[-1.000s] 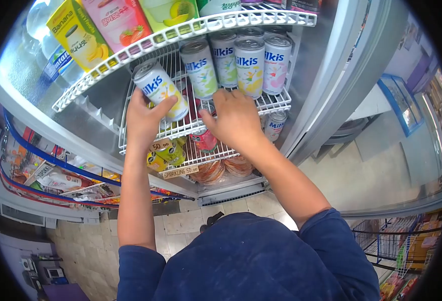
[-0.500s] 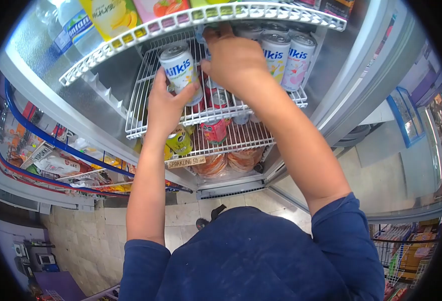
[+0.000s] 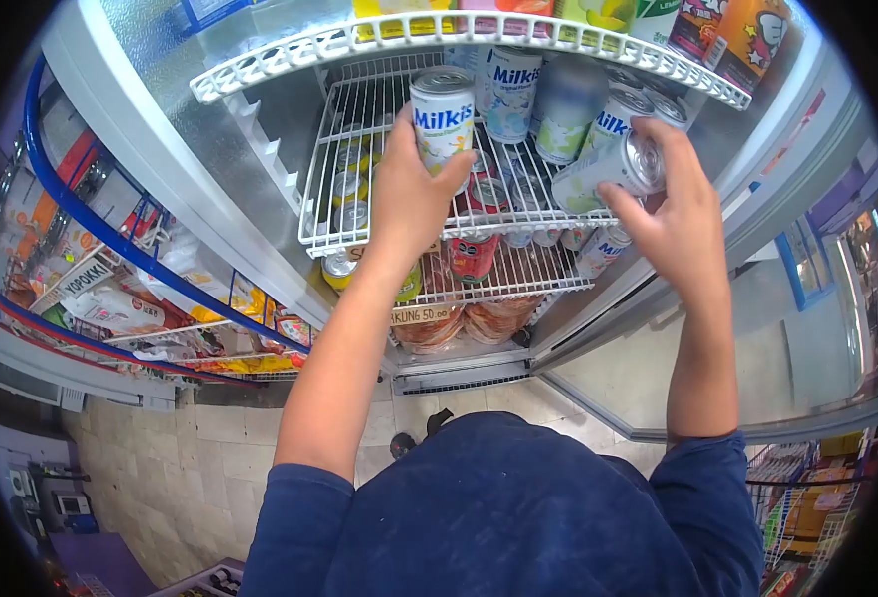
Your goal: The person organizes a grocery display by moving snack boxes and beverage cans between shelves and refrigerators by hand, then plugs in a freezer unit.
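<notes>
Upright in my left hand [image 3: 414,194] is a white Milkis can [image 3: 443,117], over the left part of the white wire shelf [image 3: 344,224]. My right hand [image 3: 673,204] has its thumb and fingers round the top end of another can [image 3: 598,179], which lies tilted at the shelf's right front. Behind it stand more Milkis cans [image 3: 613,119], and a blue-and-white Milkis can [image 3: 510,95] stands near the back middle. A can beside that one is partly blurred.
An upper shelf edge [image 3: 479,28] with colourful packs spans the fridge above my hands. Red and yellow-green cans [image 3: 473,257] sit on the shelf below. The glass door [image 3: 697,348] stands open at right; a blue-railed snack rack [image 3: 120,234] is at left.
My right hand has come out from the back of the shelf to the right front and now grips a tilted can. The view has shifted, and my left hand still holds its can.
</notes>
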Motion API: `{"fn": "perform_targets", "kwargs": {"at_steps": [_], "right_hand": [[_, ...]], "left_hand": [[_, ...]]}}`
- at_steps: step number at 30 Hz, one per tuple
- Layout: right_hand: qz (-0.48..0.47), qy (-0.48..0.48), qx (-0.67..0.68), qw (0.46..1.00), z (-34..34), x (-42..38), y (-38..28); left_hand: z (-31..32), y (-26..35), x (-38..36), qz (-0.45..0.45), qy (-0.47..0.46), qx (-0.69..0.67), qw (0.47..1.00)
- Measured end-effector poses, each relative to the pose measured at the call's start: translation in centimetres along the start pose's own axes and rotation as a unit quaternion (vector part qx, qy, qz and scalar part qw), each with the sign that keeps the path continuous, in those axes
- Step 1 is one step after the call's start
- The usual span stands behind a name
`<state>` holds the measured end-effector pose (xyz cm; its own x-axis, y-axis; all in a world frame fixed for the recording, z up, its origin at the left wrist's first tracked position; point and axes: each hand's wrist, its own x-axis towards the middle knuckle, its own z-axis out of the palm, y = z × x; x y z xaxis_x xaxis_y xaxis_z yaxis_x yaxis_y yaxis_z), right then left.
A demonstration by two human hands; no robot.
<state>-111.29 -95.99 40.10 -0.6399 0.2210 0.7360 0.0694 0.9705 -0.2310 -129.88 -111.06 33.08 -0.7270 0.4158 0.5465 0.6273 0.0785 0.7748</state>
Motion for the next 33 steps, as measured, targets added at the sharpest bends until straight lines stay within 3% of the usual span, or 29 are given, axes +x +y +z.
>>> {"fn": "perform_targets", "kwargs": {"at_steps": [2,4,6,11,14,17,20,22,24,28,33], "right_hand": [[0.069,-0.043,0.044,0.996,-0.1,0.9,0.1],[0.063,-0.037,0.022,0.997,0.7,1.7,-0.1],[0.008,-0.028,-0.048,0.998,2.0,2.6,-0.3],[0.009,-0.017,-0.206,0.978,5.3,4.3,0.1],[0.023,-0.005,-0.255,0.967,5.9,4.8,-1.1],[0.084,-0.054,-0.251,0.963,6.0,4.5,-1.4],[0.045,-0.011,-0.199,0.979,5.6,3.0,-1.5],[0.061,0.090,-0.157,0.982,4.7,1.6,-2.7],[0.051,0.103,-0.108,0.987,3.2,-0.2,-3.5],[0.101,0.043,-0.027,0.994,1.3,-4.1,-3.8],[0.123,0.003,0.017,0.992,0.7,-8.1,-2.2]], "left_hand": [[-0.2,0.7,-0.2,0.010,-0.001,0.021,1.000],[-0.2,0.4,-0.1,0.003,-0.001,-0.001,1.000],[-0.4,0.4,0.0,0.012,-0.020,-0.019,1.000],[-0.7,0.7,-0.1,-0.029,-0.048,-0.105,0.993],[0.0,-0.8,0.2,0.000,-0.056,-0.078,0.995],[0.0,-0.6,0.4,0.016,-0.066,-0.011,0.998],[0.7,0.0,1.7,-0.005,-0.119,0.029,0.992],[1.7,0.6,3.1,-0.008,-0.139,0.039,0.989],[3.4,0.3,4.0,-0.012,-0.175,0.066,0.982],[5.5,1.0,3.7,-0.022,-0.094,0.033,0.995],[6.6,-0.6,5.1,0.012,-0.104,0.074,0.992]]}}
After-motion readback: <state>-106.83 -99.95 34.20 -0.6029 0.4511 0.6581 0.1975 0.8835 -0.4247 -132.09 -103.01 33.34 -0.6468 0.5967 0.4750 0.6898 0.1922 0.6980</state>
